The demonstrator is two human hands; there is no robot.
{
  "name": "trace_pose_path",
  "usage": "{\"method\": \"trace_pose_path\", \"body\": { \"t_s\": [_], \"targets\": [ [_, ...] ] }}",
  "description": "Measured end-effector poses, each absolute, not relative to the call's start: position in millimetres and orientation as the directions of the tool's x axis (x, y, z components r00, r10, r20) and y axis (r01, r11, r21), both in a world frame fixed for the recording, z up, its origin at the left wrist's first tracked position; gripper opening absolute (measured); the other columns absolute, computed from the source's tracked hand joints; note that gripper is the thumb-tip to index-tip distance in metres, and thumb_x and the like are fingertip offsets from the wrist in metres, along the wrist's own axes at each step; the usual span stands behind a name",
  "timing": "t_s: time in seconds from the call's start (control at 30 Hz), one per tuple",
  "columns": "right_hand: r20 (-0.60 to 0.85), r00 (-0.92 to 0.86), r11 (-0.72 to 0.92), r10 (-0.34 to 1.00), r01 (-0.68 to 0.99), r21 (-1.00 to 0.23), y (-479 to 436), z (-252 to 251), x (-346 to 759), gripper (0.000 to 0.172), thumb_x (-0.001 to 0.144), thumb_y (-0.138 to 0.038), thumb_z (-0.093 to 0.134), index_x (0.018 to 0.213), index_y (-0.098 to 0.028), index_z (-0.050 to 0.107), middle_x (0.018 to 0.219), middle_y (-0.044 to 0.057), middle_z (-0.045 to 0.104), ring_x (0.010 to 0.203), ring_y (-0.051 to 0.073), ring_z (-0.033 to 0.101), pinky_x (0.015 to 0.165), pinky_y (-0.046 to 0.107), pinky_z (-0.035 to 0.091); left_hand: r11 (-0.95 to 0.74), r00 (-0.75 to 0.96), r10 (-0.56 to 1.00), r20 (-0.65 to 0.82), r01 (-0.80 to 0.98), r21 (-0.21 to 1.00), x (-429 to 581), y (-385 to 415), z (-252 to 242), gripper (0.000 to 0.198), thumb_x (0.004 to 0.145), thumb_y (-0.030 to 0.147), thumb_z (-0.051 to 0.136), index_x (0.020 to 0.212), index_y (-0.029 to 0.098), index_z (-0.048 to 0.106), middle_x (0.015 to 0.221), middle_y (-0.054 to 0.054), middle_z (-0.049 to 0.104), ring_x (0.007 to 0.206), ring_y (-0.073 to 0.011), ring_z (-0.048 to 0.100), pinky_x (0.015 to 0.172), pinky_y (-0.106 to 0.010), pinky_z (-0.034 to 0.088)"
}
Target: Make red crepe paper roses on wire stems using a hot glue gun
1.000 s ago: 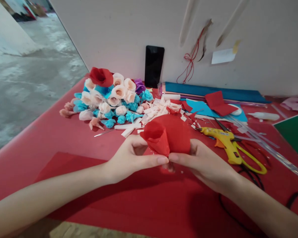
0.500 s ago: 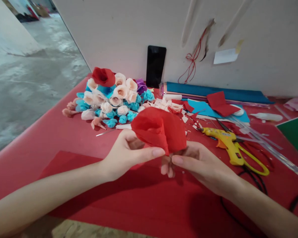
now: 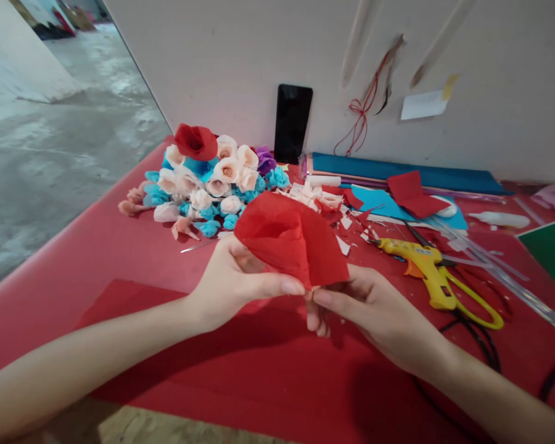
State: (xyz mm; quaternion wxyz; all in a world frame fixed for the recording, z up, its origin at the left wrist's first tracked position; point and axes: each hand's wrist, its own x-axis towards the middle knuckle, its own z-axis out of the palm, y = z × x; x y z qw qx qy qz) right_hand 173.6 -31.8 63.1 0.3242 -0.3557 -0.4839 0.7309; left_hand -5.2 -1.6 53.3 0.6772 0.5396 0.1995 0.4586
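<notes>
Held up above the table's near half is a red paper flower (image 3: 291, 237) with wide, overlapping petals. My left hand (image 3: 240, 277) is closed on its left side and base, the thumb pressed along the lower edge. At the base, my right hand (image 3: 365, 302) pinches with thumb and fingers from the right. Petals hide part of the fingers of both hands. Under my hands lies a sheet of red paper (image 3: 134, 333) on the red tabletop (image 3: 74, 265).
Behind on the left is a heap of paper flowers (image 3: 203, 179). A black phone (image 3: 293, 123) leans on the white wall. To the right lie a yellow glue gun (image 3: 420, 265), yellow-handled scissors (image 3: 481, 308), paper scraps (image 3: 309, 194), a folded red piece (image 3: 411, 192) and a white bottle (image 3: 499, 219).
The flower has tilted slightly, its right petal now sloping further down. My right hand's fingers have come closer to my left thumb at the base. The view has shifted a little.
</notes>
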Motion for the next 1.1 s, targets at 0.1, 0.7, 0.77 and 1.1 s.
{"method": "trace_pose_path", "body": {
  "t_s": [0.1, 0.7, 0.77, 1.1],
  "targets": [
    [-0.213, -0.552, -0.335, 0.806, -0.130, -0.933, -33.0, 62.6, 173.9, 0.015, 0.082, -0.023, 0.055, 0.076, -0.010, 0.056, 0.065, 0.001, 0.061, 0.055, 0.003, 0.055, 0.053, 0.012, 0.045, 0.016, 0.499, 0.841, 0.208, -0.407, 0.913, -5.0, -0.8, 57.0, 0.015, 0.065, 0.023, 0.073, 0.071, 0.010, 0.066, 0.069, -0.001, 0.069, 0.065, -0.0108, 0.064, 0.063, -0.019, 0.055],
    [-0.236, -0.624, -0.429, 0.745, -0.179, -0.885, -35.0, 60.3, 177.0, 0.015, 0.083, -0.025, 0.054, 0.082, -0.010, 0.057, 0.062, 0.002, 0.059, 0.053, 0.005, 0.054, 0.052, 0.016, 0.045, 0.082, 0.563, 0.809, 0.171, -0.395, 0.915, -8.1, -2.3, 60.8, 0.012, 0.067, 0.021, 0.070, 0.077, 0.017, 0.066, 0.072, 0.006, 0.070, 0.067, -0.0063, 0.064, 0.064, -0.012, 0.053],
    [-0.237, -0.628, -0.434, 0.741, -0.179, -0.883, -34.6, 60.6, 176.5, 0.015, 0.083, -0.025, 0.054, 0.082, -0.010, 0.057, 0.062, 0.001, 0.058, 0.052, 0.005, 0.053, 0.052, 0.016, 0.044, 0.074, 0.568, 0.805, 0.174, -0.386, 0.919, -8.2, -2.2, 61.2, 0.011, 0.067, 0.021, 0.070, 0.077, 0.016, 0.066, 0.071, 0.004, 0.069, 0.067, -0.0080, 0.064, 0.063, -0.015, 0.053],
    [-0.225, -0.626, -0.390, 0.747, -0.138, -0.911, -33.9, 61.2, 174.6, 0.016, 0.083, -0.027, 0.053, 0.080, -0.012, 0.053, 0.065, 0.001, 0.058, 0.053, 0.005, 0.053, 0.054, 0.017, 0.044, 0.086, 0.565, 0.819, 0.104, -0.299, 0.950, -8.1, -3.0, 63.3, 0.018, 0.067, 0.028, 0.070, 0.069, 0.010, 0.065, 0.072, -0.003, 0.066, 0.065, -0.0109, 0.062, 0.063, -0.019, 0.053]
  ]
}}
